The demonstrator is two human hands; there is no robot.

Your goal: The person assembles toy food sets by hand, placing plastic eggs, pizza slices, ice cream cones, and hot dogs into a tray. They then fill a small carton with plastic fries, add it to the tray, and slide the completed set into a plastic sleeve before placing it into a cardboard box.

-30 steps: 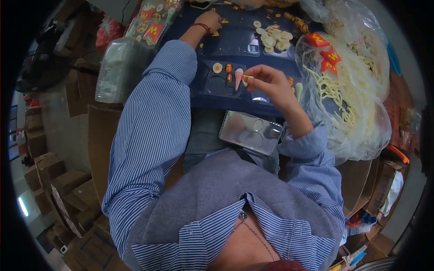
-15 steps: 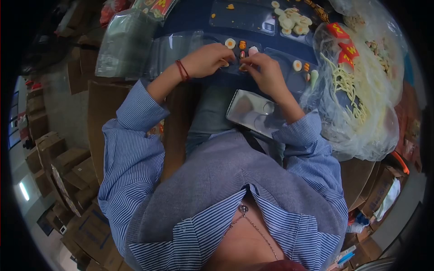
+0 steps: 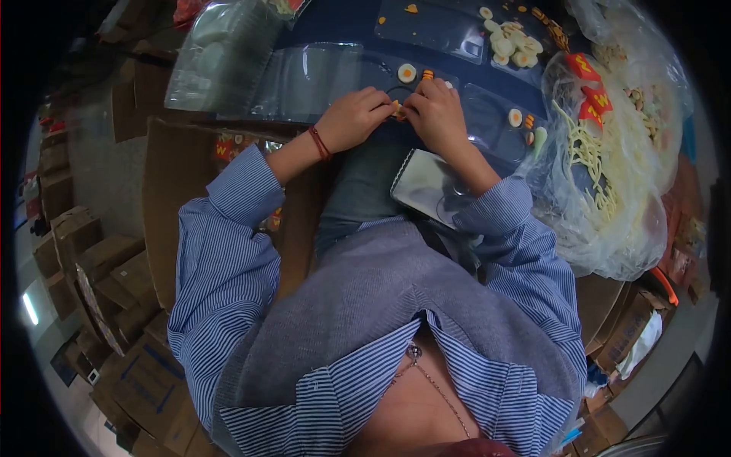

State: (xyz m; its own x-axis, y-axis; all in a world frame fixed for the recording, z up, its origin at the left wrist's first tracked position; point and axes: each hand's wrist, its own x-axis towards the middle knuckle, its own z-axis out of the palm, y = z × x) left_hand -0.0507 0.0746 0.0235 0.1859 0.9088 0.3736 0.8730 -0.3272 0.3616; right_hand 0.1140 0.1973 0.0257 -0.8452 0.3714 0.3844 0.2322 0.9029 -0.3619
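Small orange-tan piece [image 3: 397,112] is pinched at the tips of both grips, left hand [image 3: 355,119] and right hand [image 3: 439,116], fingers pressed together. It's held between them, near the table [image 3: 343,21] edge; egg-like disc [image 3: 406,73] is seen just beyond.

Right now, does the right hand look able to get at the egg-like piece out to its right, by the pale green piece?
Probably yes: the egg-like piece lies uncovered near the right hand, and nothing visible blocks the way between them. That hand seems busy with a small yellow piece, though.
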